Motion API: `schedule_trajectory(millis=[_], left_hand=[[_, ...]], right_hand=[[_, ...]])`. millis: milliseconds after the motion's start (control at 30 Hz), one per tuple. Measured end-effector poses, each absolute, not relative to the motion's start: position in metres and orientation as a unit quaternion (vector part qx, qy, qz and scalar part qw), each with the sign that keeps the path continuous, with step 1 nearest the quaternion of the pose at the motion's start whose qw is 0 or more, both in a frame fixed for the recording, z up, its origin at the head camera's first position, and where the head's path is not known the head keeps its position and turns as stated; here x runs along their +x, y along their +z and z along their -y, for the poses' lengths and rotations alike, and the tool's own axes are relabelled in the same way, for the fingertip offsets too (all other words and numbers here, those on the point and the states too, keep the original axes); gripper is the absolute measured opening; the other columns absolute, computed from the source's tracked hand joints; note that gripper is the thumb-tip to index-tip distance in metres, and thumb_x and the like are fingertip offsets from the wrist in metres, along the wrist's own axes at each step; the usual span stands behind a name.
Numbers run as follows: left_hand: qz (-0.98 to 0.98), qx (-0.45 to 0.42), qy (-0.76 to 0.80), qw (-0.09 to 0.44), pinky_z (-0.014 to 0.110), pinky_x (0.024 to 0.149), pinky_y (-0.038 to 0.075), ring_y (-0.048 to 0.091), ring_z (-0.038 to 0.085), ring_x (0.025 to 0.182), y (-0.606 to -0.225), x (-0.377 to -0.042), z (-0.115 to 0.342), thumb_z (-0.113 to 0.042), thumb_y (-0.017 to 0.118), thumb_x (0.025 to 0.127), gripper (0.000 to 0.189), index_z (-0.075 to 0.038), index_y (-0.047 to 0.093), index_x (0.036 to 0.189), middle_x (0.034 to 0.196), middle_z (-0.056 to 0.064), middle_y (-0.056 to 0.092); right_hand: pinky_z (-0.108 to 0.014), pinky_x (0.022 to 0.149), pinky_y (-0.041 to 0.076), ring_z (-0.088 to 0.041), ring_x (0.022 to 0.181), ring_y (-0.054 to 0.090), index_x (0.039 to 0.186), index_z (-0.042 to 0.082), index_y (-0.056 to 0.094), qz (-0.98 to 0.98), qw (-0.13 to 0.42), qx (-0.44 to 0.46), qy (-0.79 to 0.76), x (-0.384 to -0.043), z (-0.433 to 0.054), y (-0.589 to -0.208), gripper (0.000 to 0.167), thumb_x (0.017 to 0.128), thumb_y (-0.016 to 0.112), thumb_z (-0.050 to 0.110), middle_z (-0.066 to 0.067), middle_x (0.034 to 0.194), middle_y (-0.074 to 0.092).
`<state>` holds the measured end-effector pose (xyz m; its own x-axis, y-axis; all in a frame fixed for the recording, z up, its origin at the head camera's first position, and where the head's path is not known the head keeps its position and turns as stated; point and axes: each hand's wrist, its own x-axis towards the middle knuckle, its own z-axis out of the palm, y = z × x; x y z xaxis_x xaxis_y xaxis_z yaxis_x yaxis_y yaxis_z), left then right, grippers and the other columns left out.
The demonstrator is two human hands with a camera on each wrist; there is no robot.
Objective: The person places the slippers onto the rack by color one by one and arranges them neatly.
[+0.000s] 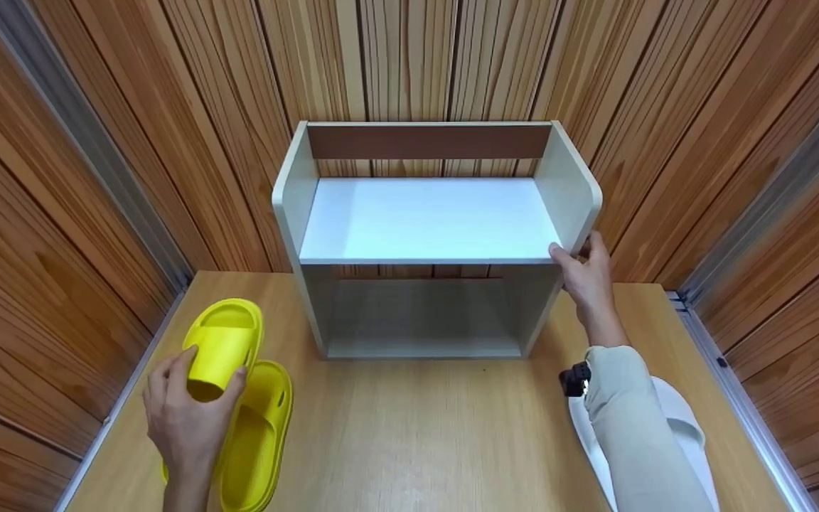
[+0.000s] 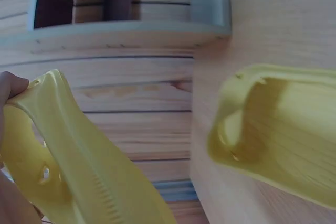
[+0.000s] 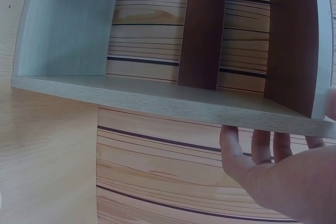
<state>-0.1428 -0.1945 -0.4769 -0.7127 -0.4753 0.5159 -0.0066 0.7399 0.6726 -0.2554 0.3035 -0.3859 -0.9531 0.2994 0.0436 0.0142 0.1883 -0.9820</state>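
- My left hand (image 1: 185,416) curls round a yellow slipper (image 1: 223,343), thumb on one side of its strap and fingers on the other, gripping it at the low left of the wooden floor (image 1: 416,427).
- In the left wrist view that slipper (image 2: 79,166) is tilted, its ribbed sole turned to the camera, with my fingertip (image 2: 11,85) hooked over its upper edge.
- The second yellow slipper (image 1: 257,437) lies flat on the floor just beside the held one; the two overlap in the head view, and I cannot tell whether they touch.
- My right hand (image 1: 586,274) rests on the right side panel of the white shelf unit (image 1: 427,220), thumb at the front corner of the upper board, fingers wrapped behind the panel.
- From the right wrist, my fingers (image 3: 261,145) are nearly straight and close together, their tips tucked behind the panel's edge (image 3: 173,103).
- The shelf unit stands upright on the floor against the wood-panelled wall (image 1: 409,64), between my two hands.
- A white slipper (image 1: 676,419) lies on the floor under my right sleeve (image 1: 630,427), partly hidden by it.
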Motion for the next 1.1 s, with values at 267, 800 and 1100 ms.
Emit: schedule_trajectory(millis=[267, 800, 1100], left_hand=[[0.868, 0.116, -0.346, 0.337, 0.064, 0.088, 0.044, 0.05, 0.041, 0.112, -0.462, -0.136, 0.178, -0.03, 0.089, 0.074, 0.071, 0.0, 0.062, 0.132, 0.128, 0.023, 0.054], [0.86, 0.032, -0.359, 0.36, 0.061, 0.087, 0.046, 0.051, 0.039, 0.113, -0.446, -0.134, 0.147, -0.026, 0.09, 0.07, 0.069, 0.001, 0.066, 0.128, 0.127, 0.022, 0.057], [0.849, -0.004, -0.359, 0.387, 0.059, 0.087, 0.048, 0.052, 0.039, 0.115, -0.432, -0.141, 0.133, -0.027, 0.091, 0.069, 0.069, 0.001, 0.066, 0.127, 0.128, 0.023, 0.057]], right_hand=[[-0.059, 0.112, 0.031, -0.038, 0.142, 0.032, 0.159, 0.014, 0.019, 0.761, 0.103, -0.112, 0.631, -0.257, -0.307, -0.383, 0.07, 0.103, 0.058, 0.028, -0.017, 0.158, 0.026], [-0.059, 0.111, 0.034, -0.039, 0.139, 0.035, 0.158, 0.012, 0.023, 0.755, 0.12, -0.115, 0.634, -0.254, -0.305, -0.386, 0.068, 0.102, 0.059, 0.027, -0.019, 0.155, 0.03], [-0.058, 0.112, 0.033, -0.036, 0.139, 0.034, 0.159, 0.015, 0.023, 0.751, 0.116, -0.119, 0.64, -0.256, -0.302, -0.387, 0.069, 0.102, 0.059, 0.027, -0.016, 0.156, 0.029]])
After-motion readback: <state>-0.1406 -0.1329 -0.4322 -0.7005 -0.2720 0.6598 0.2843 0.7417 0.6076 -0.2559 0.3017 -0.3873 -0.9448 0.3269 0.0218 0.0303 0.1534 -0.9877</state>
